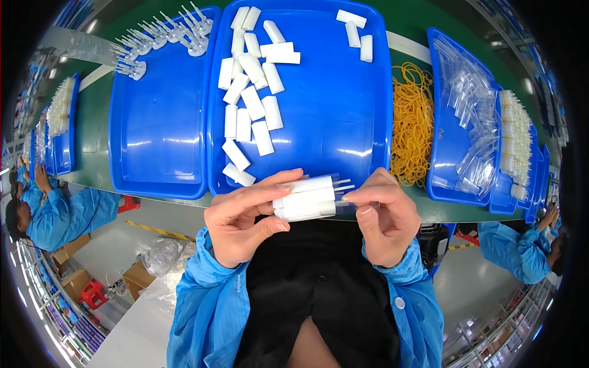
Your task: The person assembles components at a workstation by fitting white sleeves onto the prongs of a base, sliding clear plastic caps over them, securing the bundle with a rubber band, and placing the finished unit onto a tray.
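Observation:
My left hand (236,218) is wrapped round a bundle of white cylinders (308,199), held sideways above the near edge of the table. Thin pale rods (343,186) stick out of the bundle's right end. My right hand (391,211) is closed at that end, its index fingertip by the rods. Between its thumb and index finger shows a bit of a clear plastic tube (346,208), partly hidden by the fingers. Just beyond my hands lies a blue tray (331,116) with several loose white cylinders (252,102), mostly along its left side.
At left, another blue tray (156,135) holds white stemmed parts (195,40) along its far edge. Yellow rubber bands (411,122) are heaped right of the middle tray. Beyond them, a tilted blue tray (437,165) carries clear tubes (469,92). Co-workers in blue sleeves (73,214) sit at either side.

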Tool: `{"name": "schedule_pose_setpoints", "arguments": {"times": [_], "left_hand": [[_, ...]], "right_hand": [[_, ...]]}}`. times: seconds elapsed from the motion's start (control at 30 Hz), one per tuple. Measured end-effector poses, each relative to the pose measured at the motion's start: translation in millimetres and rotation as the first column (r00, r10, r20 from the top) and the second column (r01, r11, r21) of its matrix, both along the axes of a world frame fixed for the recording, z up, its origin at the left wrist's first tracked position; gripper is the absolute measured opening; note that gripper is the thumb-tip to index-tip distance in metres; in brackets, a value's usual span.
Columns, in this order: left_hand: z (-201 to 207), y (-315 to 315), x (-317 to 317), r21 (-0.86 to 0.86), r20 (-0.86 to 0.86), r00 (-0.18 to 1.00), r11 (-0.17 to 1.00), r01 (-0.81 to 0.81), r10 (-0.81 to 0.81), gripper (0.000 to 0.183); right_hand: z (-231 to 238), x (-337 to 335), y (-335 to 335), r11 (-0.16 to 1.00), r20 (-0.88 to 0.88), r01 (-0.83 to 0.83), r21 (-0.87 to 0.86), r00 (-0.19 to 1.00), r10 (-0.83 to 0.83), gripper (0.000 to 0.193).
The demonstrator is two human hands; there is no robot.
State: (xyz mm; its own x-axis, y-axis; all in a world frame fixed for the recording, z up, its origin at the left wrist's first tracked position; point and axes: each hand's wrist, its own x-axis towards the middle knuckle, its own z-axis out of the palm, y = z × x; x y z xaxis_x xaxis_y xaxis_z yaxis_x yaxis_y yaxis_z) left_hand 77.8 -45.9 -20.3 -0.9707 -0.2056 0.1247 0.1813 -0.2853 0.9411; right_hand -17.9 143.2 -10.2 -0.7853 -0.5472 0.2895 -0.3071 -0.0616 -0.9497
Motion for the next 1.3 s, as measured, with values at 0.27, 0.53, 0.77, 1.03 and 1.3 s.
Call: {"name": "schedule_pose_setpoints", "arguments": {"times": [0.27,0.53,0.77,1.03,1.3], "left_hand": [[-4.0,2.7,-3.4,-0.142,-0.029,1.000,0.990,-0.001,-0.003,0.040],[3.7,1.8,-4.8,-0.199,0.070,0.997,0.979,0.036,-0.023,0.040],[-5.0,0.1,-6.4,0.138,0.035,0.997,0.988,0.062,-0.068,0.035],[-5.2,0.1,-4.8,0.127,0.008,0.998,0.990,0.061,-0.062,0.034],[-20.8,-1.6,-2.1,0.138,-0.065,0.992,0.984,0.112,-0.104,0.041]], "right_hand": [[0.5,-2.4,4.5,0.996,-0.011,-0.030,0.081,0.999,0.031,0.012],[0.3,-0.3,0.6,0.997,0.040,0.000,0.078,0.999,-0.003,0.012],[0.2,-9.6,10.9,0.989,-0.048,0.083,0.120,0.996,-0.078,0.014],[7.7,-8.9,11.6,0.985,-0.007,0.061,0.164,0.998,-0.061,0.017],[9.5,-10.1,13.8,0.979,-0.093,0.051,0.195,0.995,-0.033,0.018]]}}
